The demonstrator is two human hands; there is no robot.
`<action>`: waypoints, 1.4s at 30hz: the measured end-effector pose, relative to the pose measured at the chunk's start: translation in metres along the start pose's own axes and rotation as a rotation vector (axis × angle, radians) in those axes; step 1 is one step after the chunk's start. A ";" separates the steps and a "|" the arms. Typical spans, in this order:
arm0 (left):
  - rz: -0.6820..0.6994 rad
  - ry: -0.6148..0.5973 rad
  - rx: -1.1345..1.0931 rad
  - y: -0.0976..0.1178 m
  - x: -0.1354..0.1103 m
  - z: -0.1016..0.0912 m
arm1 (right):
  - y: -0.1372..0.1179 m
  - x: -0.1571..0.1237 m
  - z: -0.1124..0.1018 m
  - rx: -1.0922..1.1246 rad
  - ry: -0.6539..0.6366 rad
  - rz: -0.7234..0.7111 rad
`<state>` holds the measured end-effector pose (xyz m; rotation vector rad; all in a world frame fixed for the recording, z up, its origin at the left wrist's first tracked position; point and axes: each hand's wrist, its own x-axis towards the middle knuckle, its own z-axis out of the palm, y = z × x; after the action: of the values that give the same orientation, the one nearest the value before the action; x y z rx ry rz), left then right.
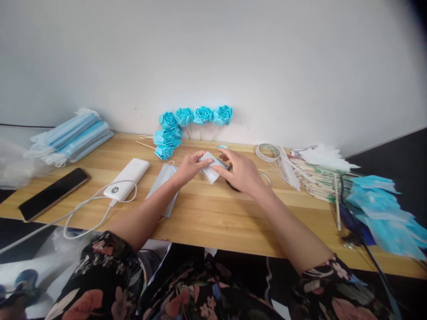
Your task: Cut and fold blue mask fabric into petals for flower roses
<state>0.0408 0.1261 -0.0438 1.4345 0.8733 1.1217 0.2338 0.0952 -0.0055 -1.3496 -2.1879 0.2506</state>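
A folded face mask (211, 174), white and pale blue, is held up between my two hands over the middle of the table. My left hand (191, 170) pinches its left side between thumb and fingers. From the right, my right hand (240, 172) grips it with the thumb on its face and the fingers behind. Under my left forearm lies another face mask (162, 180), flat with its ear loops out. Black scissors handles (232, 184) show partly beneath my right hand. Blue flowers (203, 115) on thin sticks lean against the wall, and more lie beside them.
Stacked masks (78, 138), a phone (53, 193) and a cabled power bank (128, 178) occupy the left. On the right are a tape roll (267, 153), white strips (288, 171), patterned paper with sticks (316, 182), blue sheets (376, 200) and a glue gun (358, 226).
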 end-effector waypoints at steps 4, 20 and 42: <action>-0.013 0.008 0.011 -0.003 0.000 0.000 | -0.007 0.013 0.018 -0.017 0.132 -0.041; -0.105 0.372 -0.085 -0.014 0.010 -0.013 | 0.020 0.026 0.039 0.343 0.539 0.185; -0.085 0.361 -0.214 -0.008 0.014 -0.012 | 0.035 0.027 0.046 0.478 0.486 0.275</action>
<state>0.0335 0.1442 -0.0494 1.0265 1.0192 1.3892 0.2269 0.1409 -0.0493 -1.2654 -1.4290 0.4607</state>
